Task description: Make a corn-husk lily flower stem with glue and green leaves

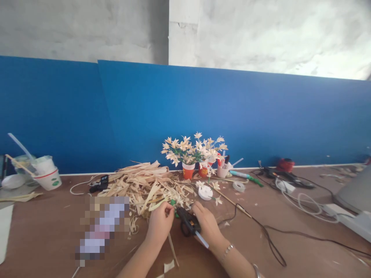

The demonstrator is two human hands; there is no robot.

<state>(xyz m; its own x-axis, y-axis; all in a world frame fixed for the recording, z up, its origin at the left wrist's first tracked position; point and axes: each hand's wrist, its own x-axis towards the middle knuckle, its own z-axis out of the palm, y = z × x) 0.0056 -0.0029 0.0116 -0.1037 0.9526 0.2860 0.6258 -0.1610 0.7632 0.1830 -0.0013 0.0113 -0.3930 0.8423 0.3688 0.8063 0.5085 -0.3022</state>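
The thumb and forefinger (169, 209) of my left hand (159, 224) are pressed together, pinching a small green piece (173, 202) whose exact shape is too small to make out. My right hand (206, 223) is wrapped about the black glue gun (189, 221), which sits just beside my left fingertips; a pale glue stick (202, 239) juts from its back end toward me. I cannot tell whether a finger is on the trigger. A beaded bracelet (228, 250) circles my right wrist. Below my left hand a thin straw-coloured strip (174, 251) lies on the brown table (43, 231). Just beyond my hands spreads a heap of dry, pale husk strips (145, 189), and to its right lie a white spool (205, 193), a few loose flowers (216, 185) and a roll of clear tape (239, 187). Behind these, cream star-shaped flowers (185, 144) stand in red paper cups (188, 172), next to a pale pen holder (222, 172). A small black device (100, 183) lies left of the heap, and farther left stands a white cup (50, 180). Dark cable (271, 243) loops across the right side, near a white power strip (348, 222). A blue panel (203, 108) closes off the far edge, below a grey wall (87, 31).
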